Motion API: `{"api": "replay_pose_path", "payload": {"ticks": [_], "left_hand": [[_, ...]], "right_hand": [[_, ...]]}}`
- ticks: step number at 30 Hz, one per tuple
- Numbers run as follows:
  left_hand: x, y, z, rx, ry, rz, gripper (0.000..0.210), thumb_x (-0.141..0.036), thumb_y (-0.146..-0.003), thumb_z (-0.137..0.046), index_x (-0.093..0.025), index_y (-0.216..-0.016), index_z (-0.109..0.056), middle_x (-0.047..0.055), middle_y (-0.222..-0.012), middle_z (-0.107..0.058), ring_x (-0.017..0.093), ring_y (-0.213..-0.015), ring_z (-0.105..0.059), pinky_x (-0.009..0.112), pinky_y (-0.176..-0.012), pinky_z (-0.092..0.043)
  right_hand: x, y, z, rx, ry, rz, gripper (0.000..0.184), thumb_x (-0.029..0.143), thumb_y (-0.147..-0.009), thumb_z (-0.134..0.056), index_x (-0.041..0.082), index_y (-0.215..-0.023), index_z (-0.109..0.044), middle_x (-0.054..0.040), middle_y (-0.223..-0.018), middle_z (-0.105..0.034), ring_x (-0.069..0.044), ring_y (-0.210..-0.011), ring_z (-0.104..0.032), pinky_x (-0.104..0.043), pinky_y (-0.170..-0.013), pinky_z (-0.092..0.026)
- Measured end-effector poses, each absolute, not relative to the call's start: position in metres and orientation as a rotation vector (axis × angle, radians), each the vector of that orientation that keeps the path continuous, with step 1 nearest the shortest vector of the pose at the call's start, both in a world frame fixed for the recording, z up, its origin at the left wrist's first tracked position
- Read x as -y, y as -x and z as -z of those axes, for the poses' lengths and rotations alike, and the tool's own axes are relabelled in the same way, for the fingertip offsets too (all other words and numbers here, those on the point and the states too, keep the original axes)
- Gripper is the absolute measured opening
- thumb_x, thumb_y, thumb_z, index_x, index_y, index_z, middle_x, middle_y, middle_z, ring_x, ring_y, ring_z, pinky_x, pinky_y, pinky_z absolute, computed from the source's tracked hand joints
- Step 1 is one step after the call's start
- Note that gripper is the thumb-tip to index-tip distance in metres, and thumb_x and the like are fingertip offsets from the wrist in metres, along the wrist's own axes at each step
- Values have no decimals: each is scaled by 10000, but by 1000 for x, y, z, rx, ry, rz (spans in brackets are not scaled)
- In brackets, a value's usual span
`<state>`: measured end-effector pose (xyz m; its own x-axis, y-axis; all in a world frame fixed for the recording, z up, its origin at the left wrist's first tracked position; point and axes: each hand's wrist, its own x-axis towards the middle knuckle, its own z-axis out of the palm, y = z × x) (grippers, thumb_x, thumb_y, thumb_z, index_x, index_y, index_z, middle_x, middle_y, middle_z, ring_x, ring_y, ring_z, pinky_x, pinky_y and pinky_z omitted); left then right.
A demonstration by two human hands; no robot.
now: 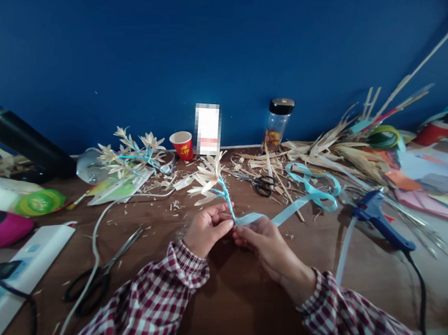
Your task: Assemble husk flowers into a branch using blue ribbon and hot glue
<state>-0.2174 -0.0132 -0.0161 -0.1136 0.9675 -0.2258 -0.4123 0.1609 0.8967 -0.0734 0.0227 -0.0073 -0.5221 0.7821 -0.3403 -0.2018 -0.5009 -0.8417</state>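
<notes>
My left hand [209,228] pinches the lower stem of a handmade flower [207,179] with cream husk-like petals. Its stem [225,192] is wrapped in light blue and tilts up to the left. Close beside it, my right hand [265,241] is closed on a light blue ribbon [291,212] that meets the stem at the fingertips. From there the ribbon runs to the right and ends in loose loops on the table. The stem's lower end is hidden by my fingers.
Scissors [106,271] lie at left by a white power strip [32,262]; smaller scissors [264,185] lie behind the ribbon. A blue glue gun [382,217] is at right. Finished-looking flowers [133,154], a red paper cup [182,146], a jar [275,125] and dry husks [331,144] line the back.
</notes>
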Motion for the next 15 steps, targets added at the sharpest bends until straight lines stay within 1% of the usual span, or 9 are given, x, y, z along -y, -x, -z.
{"api": "replay_pose_path", "payload": {"ticks": [3,8,11,13,15], "left_hand": [[13,220,12,-1113,-537,-1301,405,-227,-635,-743,-142,-1011,-620,-4,-671,-652,108,-600,-612,246,-616,-516],[12,221,9,-1182,-479,-1279,304,-264,-589,-780,-139,-842,-668,-7,-649,-647,90,-549,-597,196,-526,-506],[11,220,12,-1186,-498,-1343,252,-261,-577,-789,-144,-748,-644,-12,-701,-653,84,-582,-602,208,-564,-524],[10,219,15,-1176,-528,-1373,252,-251,-573,-792,-147,-739,-634,-20,-694,-646,95,-604,-613,231,-600,-533],[10,219,19,-1179,-557,-1388,281,-243,-571,-794,-151,-796,-653,-33,-658,-630,96,-591,-610,239,-607,-531]], "right_hand": [[-23,73,7,1014,1004,-2075,242,285,-573,-799,146,-679,-632,7,-583,-667,-88,-525,-593,-173,-503,-436],[-23,71,8,1040,997,-2107,228,290,-581,-790,144,-672,-640,1,-587,-669,-90,-530,-591,-182,-513,-434],[-22,71,10,1066,983,-2093,222,288,-592,-779,145,-693,-644,3,-589,-665,-87,-526,-583,-179,-500,-426],[-22,71,11,1074,983,-2072,221,282,-596,-775,149,-716,-646,2,-608,-671,-92,-543,-588,-186,-514,-438],[-21,72,12,1085,999,-2043,215,280,-597,-772,151,-712,-644,-2,-622,-674,-96,-556,-589,-196,-532,-448]]}}
